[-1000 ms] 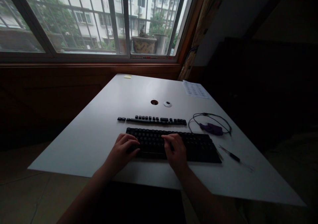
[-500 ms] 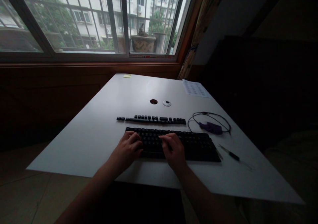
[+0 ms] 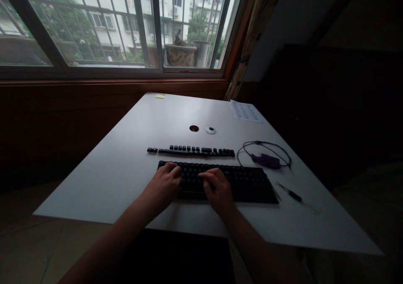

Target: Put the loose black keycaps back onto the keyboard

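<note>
A black keyboard [image 3: 248,185] lies near the front edge of the white table. My left hand [image 3: 166,181] is over its left end, fingers curled down onto the keys; whatever lies under them is hidden. Over the middle of the keyboard is my right hand [image 3: 218,189], thumb and forefinger drawn together in a pinch. Anything between those fingertips is too small and dark to make out. Just behind the keyboard, loose black keycaps [image 3: 206,149] are laid out in rows, with a long strip of them in the front row.
A cable [image 3: 288,152] loops around a purple pouch-like thing [image 3: 267,161] to the right. In front of it lies a thin tool with a dark handle [image 3: 295,196]. Farther back are a round hole [image 3: 194,128], its white cover [image 3: 210,130], a printed sheet [image 3: 246,111] and a yellow note [image 3: 160,96].
The fingers of my left hand have bunched closer together over the keyboard's left end. My right hand keeps its pinch in nearly the same place. The whole view has shifted slightly.
</note>
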Available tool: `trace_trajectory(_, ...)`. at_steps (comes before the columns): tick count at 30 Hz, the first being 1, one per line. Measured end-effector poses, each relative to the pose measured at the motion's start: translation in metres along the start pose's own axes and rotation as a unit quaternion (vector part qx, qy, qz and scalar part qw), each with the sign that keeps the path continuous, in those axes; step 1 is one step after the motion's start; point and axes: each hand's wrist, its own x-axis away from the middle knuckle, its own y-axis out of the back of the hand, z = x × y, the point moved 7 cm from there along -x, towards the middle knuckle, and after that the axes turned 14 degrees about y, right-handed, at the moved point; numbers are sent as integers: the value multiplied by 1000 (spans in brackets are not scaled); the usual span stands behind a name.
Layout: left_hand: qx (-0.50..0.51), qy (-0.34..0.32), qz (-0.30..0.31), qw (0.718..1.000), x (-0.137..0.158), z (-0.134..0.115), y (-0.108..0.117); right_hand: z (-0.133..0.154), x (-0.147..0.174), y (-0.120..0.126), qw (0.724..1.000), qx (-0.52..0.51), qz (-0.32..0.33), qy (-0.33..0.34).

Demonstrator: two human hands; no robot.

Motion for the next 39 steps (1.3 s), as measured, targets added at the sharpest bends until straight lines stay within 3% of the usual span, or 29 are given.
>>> trace_trajectory(6,133,34,-30,990,12,26,-3,3,-1,-4,1000,1,18,11)
trace_trajectory(10,272,64,-92,956,24,38,12,6,-3,-3,1000,2,17,16)
trace_trajectory(16,423,104,-72,897,31,38,30,4,0,-4,1000,-2,23,10)
trace_trajectory(21,470,112,-56,873,31,38,27,5,-2,-3,1000,-1,17,16)
trace_trajectory(28,475,104,-55,872,31,37,26,6,-1,-3,1000,3,20,24)
trace_trajectory(35,408,96,-68,905,29,34,16,33,-3,-11,989,-40,80,118)
trace_trajectory(39,399,87,-67,910,28,31,11,43,-4,-18,981,-34,108,155)
